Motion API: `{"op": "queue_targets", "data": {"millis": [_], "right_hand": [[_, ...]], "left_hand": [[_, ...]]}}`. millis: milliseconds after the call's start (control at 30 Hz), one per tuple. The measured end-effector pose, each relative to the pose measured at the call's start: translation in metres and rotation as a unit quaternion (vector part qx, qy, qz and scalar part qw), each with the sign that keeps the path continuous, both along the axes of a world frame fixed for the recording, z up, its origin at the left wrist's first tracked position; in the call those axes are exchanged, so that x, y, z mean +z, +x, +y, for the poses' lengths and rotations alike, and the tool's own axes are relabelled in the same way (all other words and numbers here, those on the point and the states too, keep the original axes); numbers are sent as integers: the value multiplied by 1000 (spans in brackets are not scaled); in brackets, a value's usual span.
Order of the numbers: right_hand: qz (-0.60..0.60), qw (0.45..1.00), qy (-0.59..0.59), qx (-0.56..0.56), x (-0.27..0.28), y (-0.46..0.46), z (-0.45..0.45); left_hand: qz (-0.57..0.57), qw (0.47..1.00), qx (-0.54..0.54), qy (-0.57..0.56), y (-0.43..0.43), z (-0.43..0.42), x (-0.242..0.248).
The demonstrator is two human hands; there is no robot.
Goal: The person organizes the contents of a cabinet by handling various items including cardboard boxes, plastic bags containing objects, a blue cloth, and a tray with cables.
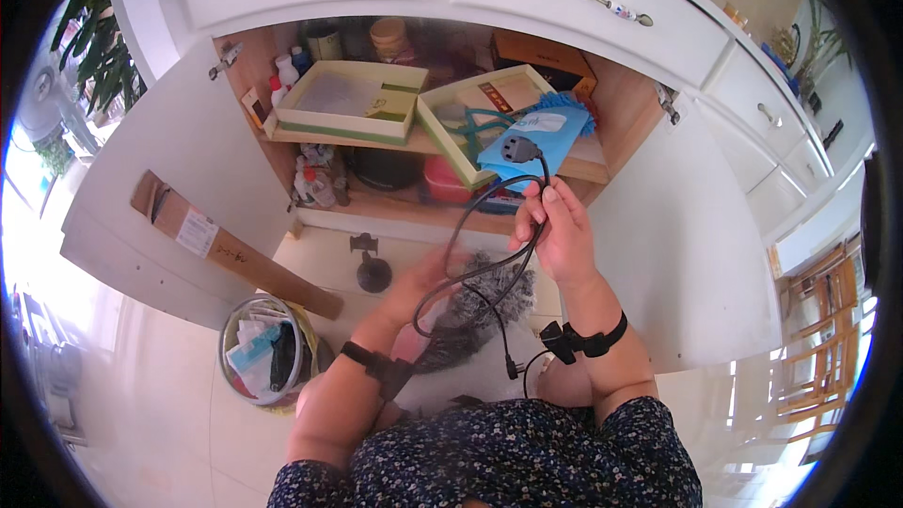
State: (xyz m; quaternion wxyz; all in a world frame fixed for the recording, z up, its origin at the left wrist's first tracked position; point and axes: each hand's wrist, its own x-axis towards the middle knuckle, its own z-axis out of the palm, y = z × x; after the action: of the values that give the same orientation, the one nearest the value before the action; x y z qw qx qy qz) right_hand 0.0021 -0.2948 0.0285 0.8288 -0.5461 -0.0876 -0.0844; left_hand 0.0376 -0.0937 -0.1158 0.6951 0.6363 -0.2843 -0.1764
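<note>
A black power cord [492, 269] hangs in loose loops in front of me. My right hand [562, 233] pinches it just below the grey socket connector [520, 149], which points up. The plug [513, 367] at the cord's other end dangles near my lap. Motion blurs my left hand [425, 281], which is at the left side of the loops; whether its fingers grip the cord cannot be made out. Beneath the loops is a crumpled dark bundle in clear plastic [501, 289]. Behind the connector, a blue packet [547, 134] leans on an open box [462, 148].
The white cabinet's doors [677, 240] stand open on both sides. Another shallow box [346, 128] sits on its wooden shelf. A long cardboard box [247, 254] leans by the left door, above a waste bin [224, 346]. A black suction-cup phone mount [372, 271] is on the floor.
</note>
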Motion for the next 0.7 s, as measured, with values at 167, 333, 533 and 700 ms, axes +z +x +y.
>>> {"op": "queue_targets", "data": {"millis": [167,333,533,700], "right_hand": [[2,1000,-7,-13,2,4,-8],[-67,985,-8,-156,36,9,-47],[-192,964,132,-128,54,-3,-143],[-214,959,187,-5,48,-2,-161]], "left_hand": [[158,982,-96,25,5,5,-9],[-18,980,10,197,16,27,-13],[-191,916,243,255,34,62,-8],[-249,861,291,336,40,75,-4]]}}
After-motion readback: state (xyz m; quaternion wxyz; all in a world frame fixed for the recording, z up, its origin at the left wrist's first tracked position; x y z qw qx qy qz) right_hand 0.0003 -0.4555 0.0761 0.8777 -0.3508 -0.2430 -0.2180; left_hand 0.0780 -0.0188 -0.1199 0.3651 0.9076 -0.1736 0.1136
